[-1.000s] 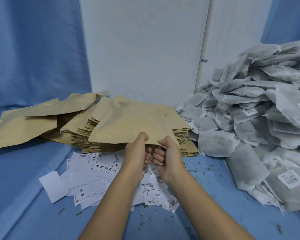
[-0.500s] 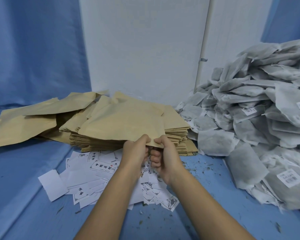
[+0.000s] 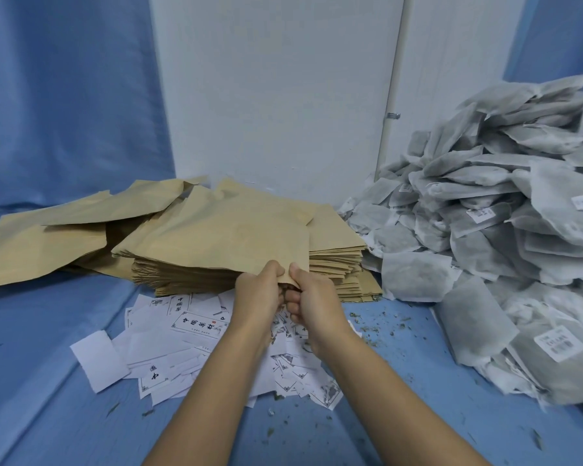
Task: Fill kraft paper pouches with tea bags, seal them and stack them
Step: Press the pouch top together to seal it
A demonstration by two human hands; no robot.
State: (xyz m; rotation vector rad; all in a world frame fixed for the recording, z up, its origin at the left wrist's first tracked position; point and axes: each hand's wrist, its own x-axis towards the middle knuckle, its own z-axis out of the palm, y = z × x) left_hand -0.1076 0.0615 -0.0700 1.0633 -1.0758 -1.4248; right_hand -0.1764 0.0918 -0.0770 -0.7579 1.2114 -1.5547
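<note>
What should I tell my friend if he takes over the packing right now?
Left hand and right hand: side by side, both pinching the near edge of one paper pouch, held over the pouch stack.
Tea bags: a big heap on the right, none in the hands.
Paper slips: scattered on the blue cloth below the hands.
Loose pouches: lying to the left; whether they are filled cannot be told.
Done: one pouch is picked up.
Left: open it, put tea bags in, seal it, stack it, then do the others.
</note>
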